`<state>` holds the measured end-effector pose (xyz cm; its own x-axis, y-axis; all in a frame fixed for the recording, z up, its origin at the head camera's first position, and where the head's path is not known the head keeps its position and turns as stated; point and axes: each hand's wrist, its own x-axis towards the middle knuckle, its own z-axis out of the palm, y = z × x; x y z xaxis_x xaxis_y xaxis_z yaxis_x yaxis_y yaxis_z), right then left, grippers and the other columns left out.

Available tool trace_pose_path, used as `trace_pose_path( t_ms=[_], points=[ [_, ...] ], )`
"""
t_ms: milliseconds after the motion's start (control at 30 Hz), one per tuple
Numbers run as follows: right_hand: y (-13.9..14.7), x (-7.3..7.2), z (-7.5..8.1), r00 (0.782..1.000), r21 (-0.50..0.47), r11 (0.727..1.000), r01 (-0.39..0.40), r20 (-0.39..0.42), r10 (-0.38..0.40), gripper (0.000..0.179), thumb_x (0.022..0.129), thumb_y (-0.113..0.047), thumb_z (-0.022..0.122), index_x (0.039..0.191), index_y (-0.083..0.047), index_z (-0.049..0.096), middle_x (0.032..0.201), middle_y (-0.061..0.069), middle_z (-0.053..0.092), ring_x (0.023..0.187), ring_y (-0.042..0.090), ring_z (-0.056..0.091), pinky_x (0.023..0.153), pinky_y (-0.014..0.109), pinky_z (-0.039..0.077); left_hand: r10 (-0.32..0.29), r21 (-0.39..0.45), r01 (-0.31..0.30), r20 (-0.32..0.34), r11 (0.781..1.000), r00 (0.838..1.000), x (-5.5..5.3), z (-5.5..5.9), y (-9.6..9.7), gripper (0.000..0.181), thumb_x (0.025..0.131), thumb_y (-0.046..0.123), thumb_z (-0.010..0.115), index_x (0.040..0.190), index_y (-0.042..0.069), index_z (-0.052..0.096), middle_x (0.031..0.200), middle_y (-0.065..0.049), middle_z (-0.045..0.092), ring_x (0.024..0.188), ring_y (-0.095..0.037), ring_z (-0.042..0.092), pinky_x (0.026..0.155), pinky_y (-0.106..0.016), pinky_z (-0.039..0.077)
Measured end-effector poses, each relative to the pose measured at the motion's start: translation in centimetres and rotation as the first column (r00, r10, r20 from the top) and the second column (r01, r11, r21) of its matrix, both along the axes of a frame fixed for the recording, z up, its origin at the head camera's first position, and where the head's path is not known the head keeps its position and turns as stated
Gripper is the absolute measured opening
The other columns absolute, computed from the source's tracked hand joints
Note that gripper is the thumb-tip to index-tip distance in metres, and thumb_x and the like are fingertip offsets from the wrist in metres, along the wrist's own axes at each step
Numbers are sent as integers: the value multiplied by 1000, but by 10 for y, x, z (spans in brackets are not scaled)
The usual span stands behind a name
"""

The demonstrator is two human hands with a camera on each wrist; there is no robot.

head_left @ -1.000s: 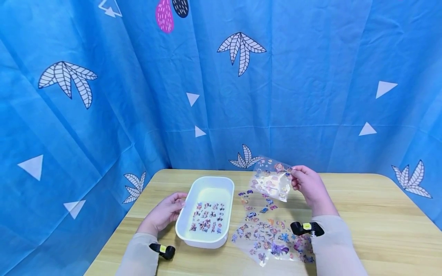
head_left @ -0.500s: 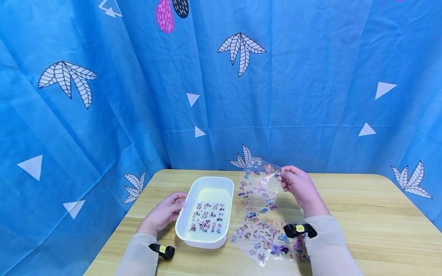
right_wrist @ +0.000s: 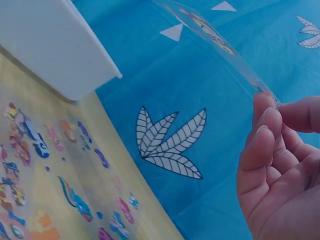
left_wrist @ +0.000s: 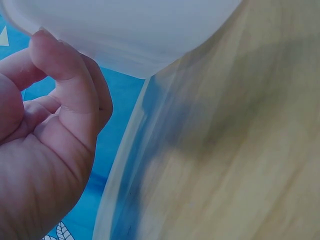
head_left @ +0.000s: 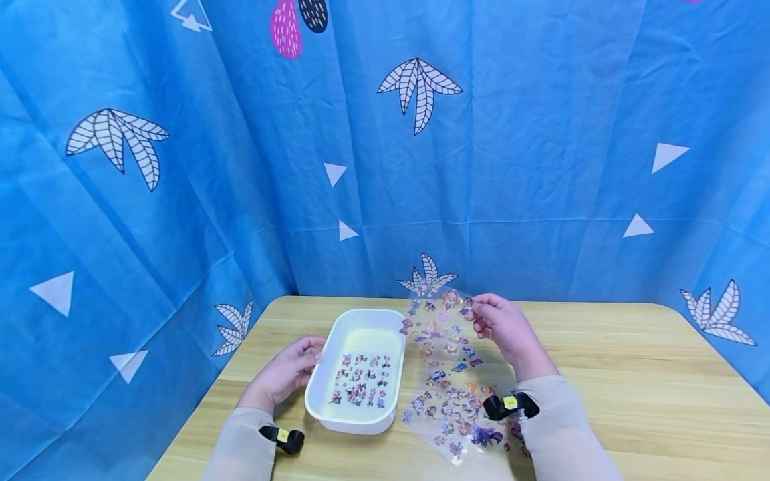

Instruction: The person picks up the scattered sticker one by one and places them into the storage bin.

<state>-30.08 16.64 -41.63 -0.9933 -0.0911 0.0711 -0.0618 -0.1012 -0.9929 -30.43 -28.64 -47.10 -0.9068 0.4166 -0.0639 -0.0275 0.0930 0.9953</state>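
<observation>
My right hand pinches a clear sticker sheet at its right edge, between thumb and fingers. The sheet hangs raised over the table, its left edge close to the rim of a white plastic tub. My left hand holds the tub's left side with curled fingers; in the left wrist view the fingertips meet the white wall. A sheet printed with small cartoon figures lies inside the tub. More transparent sticker sheets lie overlapping to the tub's right, partly hidden by the right forearm.
A light wooden table bears everything. Blue patterned cloth hangs behind it and at the sides. Each sleeved forearm wears a black wrist camera, one at the left and one at the right.
My right hand has carried the pinched sticker sheet leftward, closer to the tub. My left hand and the tub have stayed in place.
</observation>
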Motion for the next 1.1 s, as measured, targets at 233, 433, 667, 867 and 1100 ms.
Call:
trace_pose_path(
  t_ms=[233, 433, 667, 867, 1100],
  points=[
    [-10, -2, -5, 999, -12, 1000, -25, 34, 25, 15, 105, -9, 47, 112, 3, 54, 89, 9, 63, 72, 16, 62, 67, 28, 56, -1, -7, 1, -4, 1000, 1000, -1, -1, 0, 45, 105, 13, 54, 142, -8, 38, 106, -14, 63, 87, -20, 67, 74, -34, 60],
    [-20, -2, -10, 998, 10, 999, -52, 31, 52, 18, 105, -9, 47, 114, 5, 55, 89, 10, 63, 73, 17, 62, 68, 28, 56, -3, -11, 3, -8, 1000, 1000, -2, -2, 0, 46, 105, 13, 54, 142, -8, 38, 108, -16, 63, 86, -20, 67, 73, -33, 59],
    [-36, -2, -19, 995, 7, 997, -75, 65, 75, 18, 104, -10, 49, 114, 4, 56, 89, 10, 63, 73, 18, 62, 68, 28, 55, -7, -10, 7, -9, 1000, 1000, -4, -2, 0, 47, 104, 14, 55, 142, -8, 38, 109, -16, 64, 86, -20, 67, 73, -33, 59],
    [-51, -1, -26, 989, -2, 993, -118, 94, 118, 20, 104, -12, 53, 113, 5, 56, 91, 12, 63, 75, 19, 62, 70, 29, 55, -5, -10, 5, -10, 1000, 1000, -6, -3, -1, 47, 104, 14, 55, 142, -8, 38, 106, -14, 63, 86, -20, 67, 73, -33, 59],
    [-62, 0, -29, 984, -9, 990, -143, 103, 143, 19, 103, -12, 53, 113, 4, 56, 93, 14, 63, 76, 19, 63, 71, 31, 55, -12, -7, 12, -9, 1000, 1000, -7, -3, -2, 46, 105, 14, 54, 141, -9, 38, 106, -14, 64, 84, -19, 66, 72, -32, 59]
  ],
)
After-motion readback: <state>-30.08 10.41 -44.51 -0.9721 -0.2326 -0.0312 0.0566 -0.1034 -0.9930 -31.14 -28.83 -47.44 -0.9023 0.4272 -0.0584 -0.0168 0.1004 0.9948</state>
